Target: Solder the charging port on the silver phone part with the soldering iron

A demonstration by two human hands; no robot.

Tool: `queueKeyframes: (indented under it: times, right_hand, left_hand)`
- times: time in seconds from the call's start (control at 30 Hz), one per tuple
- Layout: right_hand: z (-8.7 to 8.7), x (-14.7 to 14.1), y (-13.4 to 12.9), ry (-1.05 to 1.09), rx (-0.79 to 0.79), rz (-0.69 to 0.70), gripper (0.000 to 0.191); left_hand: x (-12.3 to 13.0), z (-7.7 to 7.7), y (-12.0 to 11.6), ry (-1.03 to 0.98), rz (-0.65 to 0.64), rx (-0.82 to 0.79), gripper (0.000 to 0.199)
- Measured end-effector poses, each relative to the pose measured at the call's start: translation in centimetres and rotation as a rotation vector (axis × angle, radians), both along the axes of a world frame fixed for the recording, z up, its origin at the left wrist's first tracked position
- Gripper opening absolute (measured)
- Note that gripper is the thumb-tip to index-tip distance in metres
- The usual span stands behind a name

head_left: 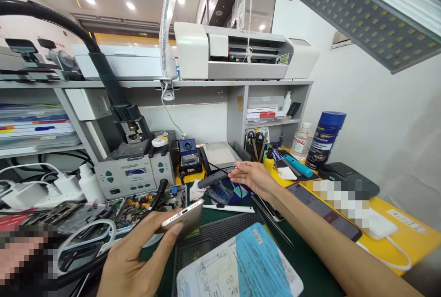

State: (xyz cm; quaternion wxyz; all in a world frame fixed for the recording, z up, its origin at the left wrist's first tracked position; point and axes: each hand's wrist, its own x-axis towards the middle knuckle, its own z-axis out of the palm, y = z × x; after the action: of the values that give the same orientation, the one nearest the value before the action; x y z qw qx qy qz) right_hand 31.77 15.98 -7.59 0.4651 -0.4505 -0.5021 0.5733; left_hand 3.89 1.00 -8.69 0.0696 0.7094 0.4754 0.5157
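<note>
My left hand [136,258] is closed around a smartphone [188,216] with a pale gold frame, tilted so that its bottom edge with the charging port faces me. My right hand [257,180] reaches forward over the bench with its fingers stretched out. Its fingertips are at the near end of a dark grey bar-shaped object [215,177]; whether they touch it I cannot tell. A thin black cable runs close by the fingers. Below the hands lies a white and blue tin box [241,265] with a scratched lid, on a dark perforated tray [227,223].
Tweezers [275,223] and a white stick-shaped tool [229,208] lie on the green mat. Circuit boards [138,210] and a grey rework station [127,175] stand left. At right are another phone [324,210], a blue spray can [325,141] and a clear bottle [302,141].
</note>
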Motion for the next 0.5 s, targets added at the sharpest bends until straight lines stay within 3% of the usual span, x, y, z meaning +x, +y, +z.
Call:
queueKeyframes:
  times: [0.3,0.5]
  right_hand:
    - [0.0,0.5,0.3,-0.353,-0.113,0.096,0.033]
    - [1.5,1.9,0.0,-0.752,0.072,-0.019,0.033]
  left_hand:
    - [-0.4,-0.5,0.3,0.050,0.006,0.061,0.020]
    - [-0.2,-0.1,0.3,0.068,0.000,0.057,0.021]
